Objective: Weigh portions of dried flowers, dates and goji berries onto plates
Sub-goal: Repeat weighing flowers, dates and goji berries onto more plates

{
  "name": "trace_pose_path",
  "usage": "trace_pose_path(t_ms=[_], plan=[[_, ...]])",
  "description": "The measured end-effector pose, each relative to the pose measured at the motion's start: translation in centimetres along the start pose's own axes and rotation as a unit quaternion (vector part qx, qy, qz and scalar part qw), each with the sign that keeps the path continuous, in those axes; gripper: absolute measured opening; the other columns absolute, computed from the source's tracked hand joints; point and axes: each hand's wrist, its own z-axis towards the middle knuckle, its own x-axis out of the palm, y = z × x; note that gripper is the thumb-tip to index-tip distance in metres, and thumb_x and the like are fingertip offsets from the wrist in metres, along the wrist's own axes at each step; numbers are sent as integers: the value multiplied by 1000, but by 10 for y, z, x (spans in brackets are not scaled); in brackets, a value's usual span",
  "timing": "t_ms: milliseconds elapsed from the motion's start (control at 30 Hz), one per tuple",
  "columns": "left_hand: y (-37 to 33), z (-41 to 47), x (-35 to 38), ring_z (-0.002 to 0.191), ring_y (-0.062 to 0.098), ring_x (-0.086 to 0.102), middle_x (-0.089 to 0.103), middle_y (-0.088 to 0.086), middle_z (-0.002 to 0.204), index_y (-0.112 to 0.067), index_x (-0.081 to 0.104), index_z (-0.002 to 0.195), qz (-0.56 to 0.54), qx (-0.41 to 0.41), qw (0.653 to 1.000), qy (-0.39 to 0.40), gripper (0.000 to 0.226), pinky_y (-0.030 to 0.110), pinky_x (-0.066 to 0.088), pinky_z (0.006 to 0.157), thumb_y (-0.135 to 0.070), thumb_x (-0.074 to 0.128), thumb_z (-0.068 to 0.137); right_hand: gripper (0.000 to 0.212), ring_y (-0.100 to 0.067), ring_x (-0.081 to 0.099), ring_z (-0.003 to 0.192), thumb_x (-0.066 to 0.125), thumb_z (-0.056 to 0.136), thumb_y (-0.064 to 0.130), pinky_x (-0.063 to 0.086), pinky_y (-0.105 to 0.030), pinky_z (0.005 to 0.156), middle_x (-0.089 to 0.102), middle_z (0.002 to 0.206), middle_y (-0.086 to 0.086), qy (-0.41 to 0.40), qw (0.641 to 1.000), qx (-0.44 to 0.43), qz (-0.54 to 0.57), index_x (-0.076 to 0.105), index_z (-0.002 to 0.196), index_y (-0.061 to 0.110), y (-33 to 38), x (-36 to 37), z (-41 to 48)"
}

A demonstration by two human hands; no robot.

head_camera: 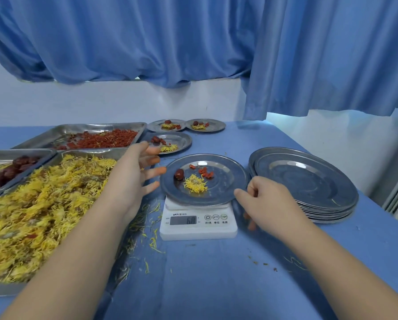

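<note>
1. A metal plate [225, 181] sits on a white kitchen scale [198, 229] at the middle of the blue table [216, 273]. It holds one date [179, 174], one dried flower [195, 184] and a few goji berries [205, 173].
2. The left hand [133, 179] is released, its fingers [157, 170] spread and straight. The tips reach just beside the plate's left rim, and I cannot tell whether they touch it.
3. The right hand [262, 199] is at the plate's near right edge, with the thumb [240, 195] against the rim. The other fingers curl down beside the scale. Whether they grasp the plate I cannot tell.
4. On the left lie trays of dried flowers [4, 290], dates [13, 153] and goji berries [78, 129].
5. A stack of plates [304, 179] stands just right of the scale.
6. Three filled plates [182, 140] lie on the far side.
</note>
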Motion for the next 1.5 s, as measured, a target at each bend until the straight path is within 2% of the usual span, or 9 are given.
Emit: trace_pose_path(t_ms=[233,400,700,900,1100,1200,1300,1400,1500], plan=[[-3,-1,-10,90,22,68,65,2,104,-20,66,95,-105,-49,993,1,33,39,49,81,-44,43,97,24,-22,59,39,58,89,25,35,-20,36,70,61,-4,5,980,81,180,40,77,13,7,12,-1],[-2,1,-12,83,19,68,67,0,94,-19,64,96,-136,-67,988,26,27,34,48,72,-40,47,95,18,-24,55,41,56,93,13,36,-24,38,68,66,-14,20,948,128,291,42,82,9,12,15,-3],[-6,4,-21,76,18,65,67,-1,90,-20,65,90,-179,-76,981,11,19,32,44,66,-34,51,93,19,-26,59,44,52,93,-2,39,-27,38,55,61,-20,-3,921,137,365,42,80,8,23,19,-5],[-9,3,-27,74,18,64,66,0,91,-20,64,91,-231,-85,969,10,19,31,44,63,-33,52,93,28,-17,58,48,50,93,-4,46,-21,42,51,51,-3,5,885,126,448,39,75,13,30,16,5],[-13,3,-30,69,20,71,69,2,90,-17,62,85,-288,-77,954,32,19,30,48,60,-31,51,93,26,-18,66,53,48,94,-6,54,-19,49,46,66,-9,-32,858,139,493,39,78,12,48,23,59],[-14,3,-31,72,21,73,70,3,92,-16,64,92,-309,-76,947,31,20,33,49,65,-31,51,92,13,-21,68,64,45,96,-6,55,-20,51,51,89,-14,-57,851,156,498,46,96,8,58,32,99],[-15,2,-32,73,23,73,71,4,90,-14,64,92,-323,-78,943,28,20,33,48,62,-30,51,92,30,-22,67,71,45,95,-6,56,-22,50,60,98,-12,-96,837,186,506,48,123,6,61,42,135],[-15,1,-30,75,25,73,72,4,89,-14,64,90,-315,-75,946,24,18,33,48,61,-28,52,92,37,-20,70,64,44,93,-7,57,-23,50,65,93,-7,-125,835,206,494,50,127,6,59,54,160],[-16,1,-27,77,27,74,73,6,96,-13,64,90,-312,-79,946,31,16,34,50,64,-26,53,91,40,-21,68,68,44,93,-7,56,-24,47,66,100,-10,-148,832,221,487,50,130,6,52,64,184]])
